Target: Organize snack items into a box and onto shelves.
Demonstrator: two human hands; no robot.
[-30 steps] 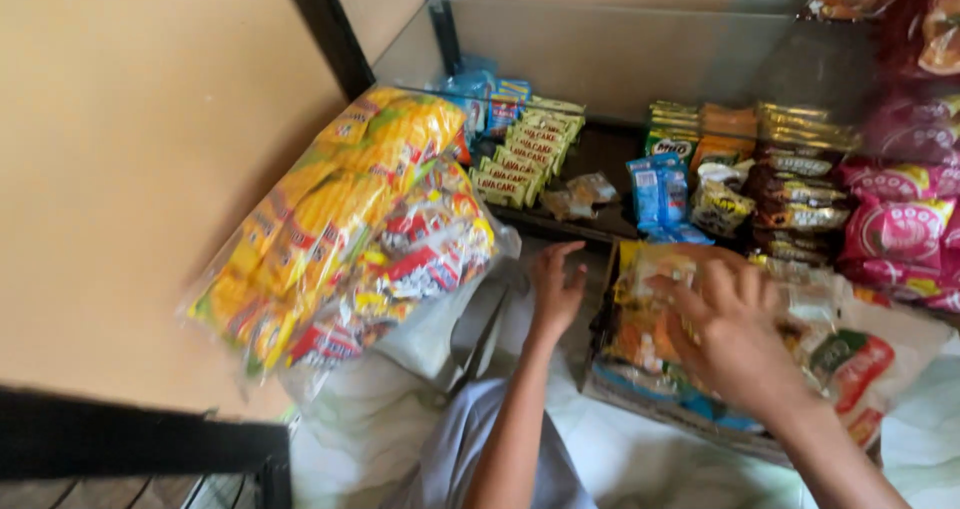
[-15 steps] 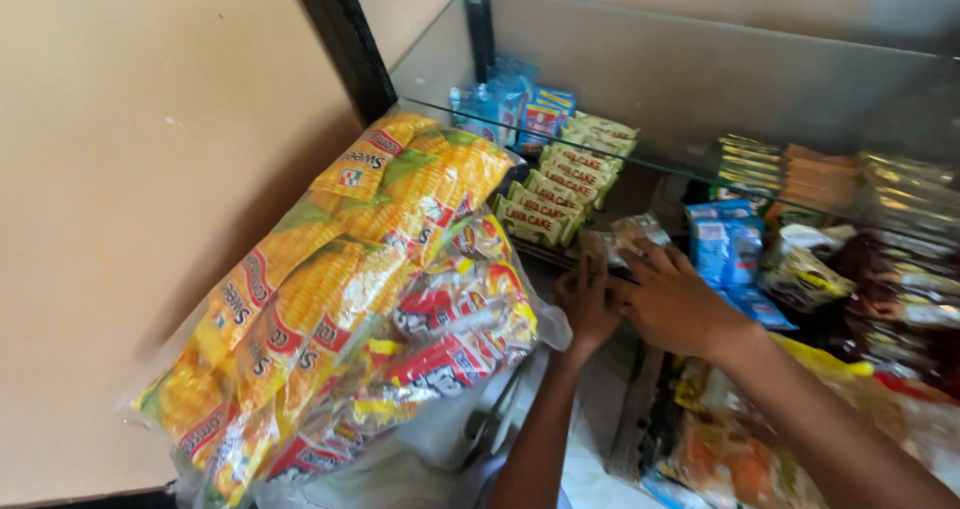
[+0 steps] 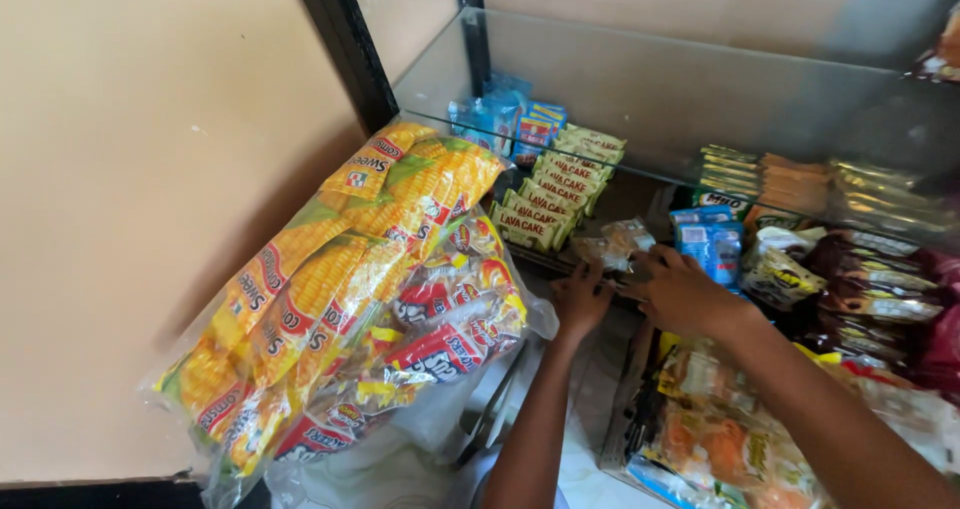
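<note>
My left hand [image 3: 580, 299] and my right hand [image 3: 682, 291] lie side by side at the front edge of a low display shelf. Both touch the small clear snack packets [image 3: 615, 244] there. The right hand's fingers spread toward a blue packet [image 3: 710, 244]. Whether either hand grips a packet is hidden by the fingers. A large clear bag of yellow and red snack packs [image 3: 350, 289] leans against the wall just left of the left hand.
A glass shelf [image 3: 700, 99] spans the top of the display. Under it stand rows of green-and-yellow cake bars [image 3: 545, 204], blue packets [image 3: 500, 119] and dark wrapped snacks [image 3: 870, 279]. A tray of orange snack bags [image 3: 715, 439] lies below my right arm. A beige wall [image 3: 130, 169] fills the left.
The view has tilted up and moved closer to the shelf. Both hands have moved from the lower tray of bags up to the shelf's front edge.
</note>
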